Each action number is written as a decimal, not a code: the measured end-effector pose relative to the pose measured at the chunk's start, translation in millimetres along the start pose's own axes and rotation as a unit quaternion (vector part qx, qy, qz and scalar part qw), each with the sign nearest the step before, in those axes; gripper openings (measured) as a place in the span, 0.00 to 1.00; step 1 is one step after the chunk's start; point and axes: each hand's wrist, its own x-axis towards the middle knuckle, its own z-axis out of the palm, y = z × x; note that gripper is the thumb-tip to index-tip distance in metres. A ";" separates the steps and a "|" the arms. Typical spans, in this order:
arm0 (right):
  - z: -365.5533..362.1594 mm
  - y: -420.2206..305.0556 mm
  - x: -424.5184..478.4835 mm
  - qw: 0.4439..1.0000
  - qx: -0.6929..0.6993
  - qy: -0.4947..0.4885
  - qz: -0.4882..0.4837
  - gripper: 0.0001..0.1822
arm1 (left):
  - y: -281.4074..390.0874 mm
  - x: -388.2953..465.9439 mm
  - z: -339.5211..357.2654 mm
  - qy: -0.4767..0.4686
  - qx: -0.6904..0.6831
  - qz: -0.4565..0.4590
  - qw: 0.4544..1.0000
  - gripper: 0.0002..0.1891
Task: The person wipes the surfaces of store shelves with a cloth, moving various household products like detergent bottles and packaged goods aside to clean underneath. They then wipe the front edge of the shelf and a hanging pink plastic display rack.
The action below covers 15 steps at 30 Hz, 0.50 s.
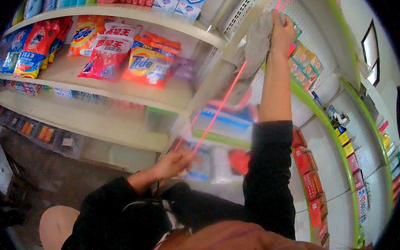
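Note:
A grey cloth-like piece (258, 40), possibly a shoe insole, is held up high by my right hand (281, 29), whose fingers pinch its upper edge together with a pink-red cord. The cord (219, 106) runs down in two strands towards my left hand (176, 162), whose fingers are closed around it. Above my right hand the cord forms a loop at the top of the view. Part of the grey piece is blurred, and its lower end lies near the white shelf post.
Bags of Tide detergent (146, 61) and other packets stand on the white shelf (181, 103) at the left. Soap boxes (187, 3) sit above. Green-edged shelves with red boxes (303, 160) curve down the right. A perforated post (244, 10) stands between them.

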 end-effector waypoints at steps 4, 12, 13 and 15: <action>4.7 -8.4 -22.4 0.998 0.029 -0.033 0.039 0.32 | 1.0 -1.2 -1.8 0.008 -0.003 0.037 0.999 0.15; -9.4 7.1 -54.7 0.994 0.079 -0.020 0.076 0.30 | -10.6 -2.4 3.0 0.011 -0.011 0.027 1.000 0.15; -7.5 -3.8 -62.9 0.993 0.089 -0.019 0.080 0.28 | -8.5 -4.8 0.8 0.011 -0.016 0.003 1.000 0.16; -4.6 -10.6 -78.8 0.993 0.087 -0.022 0.078 0.28 | -10.6 -7.0 -0.3 0.012 -0.028 -0.017 0.999 0.16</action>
